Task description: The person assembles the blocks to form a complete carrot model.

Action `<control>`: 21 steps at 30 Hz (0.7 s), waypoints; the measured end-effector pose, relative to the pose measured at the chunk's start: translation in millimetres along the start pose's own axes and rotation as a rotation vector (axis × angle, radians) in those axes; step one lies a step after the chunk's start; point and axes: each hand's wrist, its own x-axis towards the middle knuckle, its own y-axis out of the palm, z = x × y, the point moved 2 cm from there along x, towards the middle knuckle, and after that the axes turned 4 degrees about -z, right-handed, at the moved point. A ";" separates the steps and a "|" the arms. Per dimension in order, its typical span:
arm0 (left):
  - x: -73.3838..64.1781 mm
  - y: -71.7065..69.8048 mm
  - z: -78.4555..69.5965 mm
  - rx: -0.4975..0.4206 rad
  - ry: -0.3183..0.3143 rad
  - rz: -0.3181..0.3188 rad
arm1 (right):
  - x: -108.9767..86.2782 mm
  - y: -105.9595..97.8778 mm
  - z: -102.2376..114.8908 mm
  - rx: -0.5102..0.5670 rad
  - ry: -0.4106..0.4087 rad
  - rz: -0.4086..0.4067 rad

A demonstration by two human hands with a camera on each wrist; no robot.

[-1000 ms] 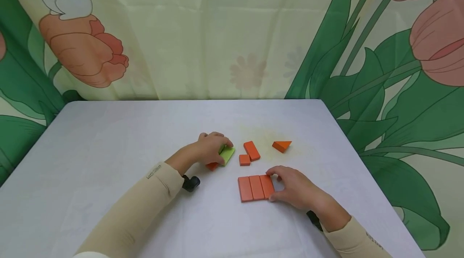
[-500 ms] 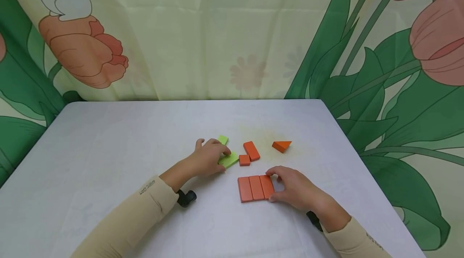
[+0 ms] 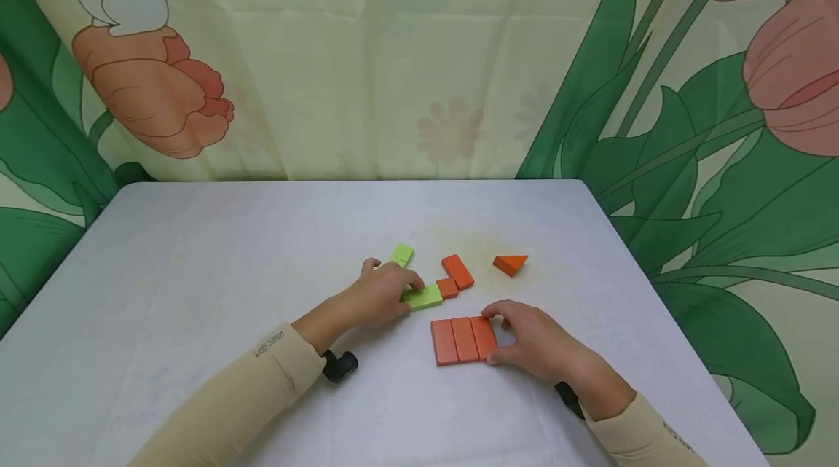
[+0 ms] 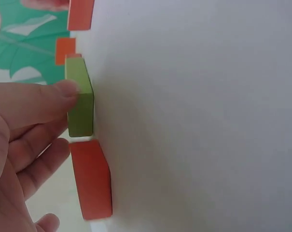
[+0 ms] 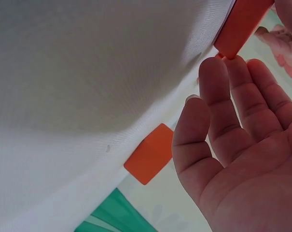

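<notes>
My left hand (image 3: 375, 297) pinches a light green rectangular block (image 3: 426, 297) low over the table, its thumb on the near side in the left wrist view. The block's right end meets a small orange square block (image 3: 448, 288). Behind the hand, more light green (image 3: 403, 253) shows, partly covered by the fingers. An orange-red block (image 4: 91, 181) stands close to the green one in the left wrist view; the hand hides it from the head view. My right hand (image 3: 532, 339) holds the rightmost of three orange-red rectangular blocks (image 3: 464, 340) laid side by side, thumb and index finger at its ends.
An orange rectangular block (image 3: 457, 272) lies at an angle just behind the small square. Farther right rests an orange triangular block (image 3: 510, 264). A white-covered table (image 3: 197, 270) bears everything, with a printed curtain (image 3: 328, 88) along its back edge.
My left hand has come toward me and brought the green block right, turning it against the small square, which shifted slightly right. Green behind the hand came into view. My right hand stayed put.
</notes>
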 end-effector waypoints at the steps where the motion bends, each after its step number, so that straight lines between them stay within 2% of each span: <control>1: 1.9 1.0 -1.9 0.000 0.001 0.001 | 0.0 0.0 -0.2 0.001 0.000 0.000; 14: 39.6 12.9 -20.1 -0.001 0.010 -0.004 | 1.5 -0.1 -1.8 0.012 0.000 0.005; 21: 45.5 13.2 -23.2 -0.079 -0.003 0.031 | 1.3 -0.2 -1.0 0.019 -0.004 0.000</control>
